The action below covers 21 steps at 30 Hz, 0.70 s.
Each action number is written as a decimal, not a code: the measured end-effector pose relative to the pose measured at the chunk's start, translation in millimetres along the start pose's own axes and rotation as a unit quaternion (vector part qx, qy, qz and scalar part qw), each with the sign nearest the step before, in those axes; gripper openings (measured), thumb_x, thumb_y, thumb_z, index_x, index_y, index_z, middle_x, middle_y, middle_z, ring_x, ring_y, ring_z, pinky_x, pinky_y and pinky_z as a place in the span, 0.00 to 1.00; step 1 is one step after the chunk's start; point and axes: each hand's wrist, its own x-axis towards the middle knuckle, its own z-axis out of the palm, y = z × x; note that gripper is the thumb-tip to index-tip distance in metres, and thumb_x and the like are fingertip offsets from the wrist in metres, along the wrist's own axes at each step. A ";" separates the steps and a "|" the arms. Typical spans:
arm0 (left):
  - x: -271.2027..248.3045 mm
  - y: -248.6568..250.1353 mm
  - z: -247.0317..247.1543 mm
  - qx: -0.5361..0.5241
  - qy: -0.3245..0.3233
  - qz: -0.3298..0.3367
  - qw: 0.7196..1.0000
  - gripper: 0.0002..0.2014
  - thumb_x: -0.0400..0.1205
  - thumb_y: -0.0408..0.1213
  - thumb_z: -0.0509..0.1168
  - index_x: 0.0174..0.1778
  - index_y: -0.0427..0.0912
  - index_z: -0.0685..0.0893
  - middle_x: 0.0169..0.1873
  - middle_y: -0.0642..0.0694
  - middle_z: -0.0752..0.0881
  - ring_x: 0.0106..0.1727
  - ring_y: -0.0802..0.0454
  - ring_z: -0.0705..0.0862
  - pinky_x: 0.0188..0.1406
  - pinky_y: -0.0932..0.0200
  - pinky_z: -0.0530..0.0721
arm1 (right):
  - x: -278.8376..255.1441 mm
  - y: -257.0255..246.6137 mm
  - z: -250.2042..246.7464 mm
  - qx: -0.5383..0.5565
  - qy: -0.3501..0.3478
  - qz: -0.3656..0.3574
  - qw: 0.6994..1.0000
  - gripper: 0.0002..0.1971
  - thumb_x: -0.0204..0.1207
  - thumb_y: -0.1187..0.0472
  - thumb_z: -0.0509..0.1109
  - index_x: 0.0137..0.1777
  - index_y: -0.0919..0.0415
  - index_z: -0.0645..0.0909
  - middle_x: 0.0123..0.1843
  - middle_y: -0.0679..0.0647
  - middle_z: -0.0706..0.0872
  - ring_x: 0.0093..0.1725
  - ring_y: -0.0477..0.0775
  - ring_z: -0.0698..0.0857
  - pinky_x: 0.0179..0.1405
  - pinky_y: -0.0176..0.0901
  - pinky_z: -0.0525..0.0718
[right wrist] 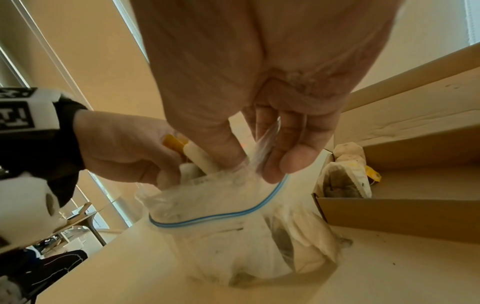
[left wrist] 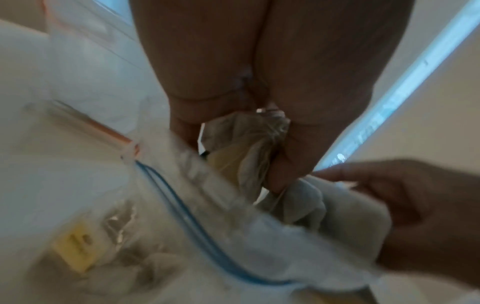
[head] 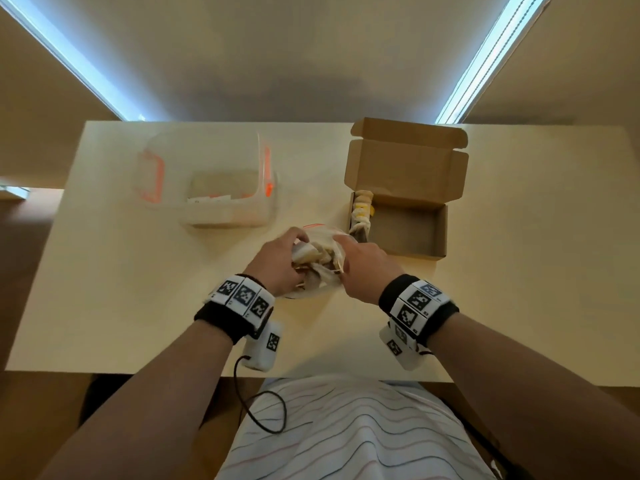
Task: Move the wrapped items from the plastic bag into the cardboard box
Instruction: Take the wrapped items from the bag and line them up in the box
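Plastic bag (right wrist: 233, 226) rim pinched by right hand (right wrist: 259, 102).

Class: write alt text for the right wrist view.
The right hand pinches the rim of a plastic bag on the table while the left hand grips a wrapped item at its mouth. The cardboard box sits alongside.

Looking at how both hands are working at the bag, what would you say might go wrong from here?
Three risks, as judgements:
1. The left hand grips several wrapped items at once; one may slip out onto the table.
2. The right hand only pinches the thin rim of the plastic bag; it could slip free and the mouth collapse.
3. Wrapped items already in the cardboard box lean along its left wall, so dropping more there might tip them out.
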 end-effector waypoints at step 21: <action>-15.2 29.5 -41.7 -0.288 0.145 -0.038 0.946 0.09 0.75 0.38 0.78 0.37 0.42 0.84 0.27 0.49 0.84 0.29 0.52 0.81 0.28 0.58 0.82 | -5.0 8.6 -4.8 -0.008 -0.021 -0.018 1.000 0.30 0.75 0.58 0.64 0.78 0.45 0.65 0.62 0.52 0.83 0.58 0.57 0.83 0.57 0.57 0.86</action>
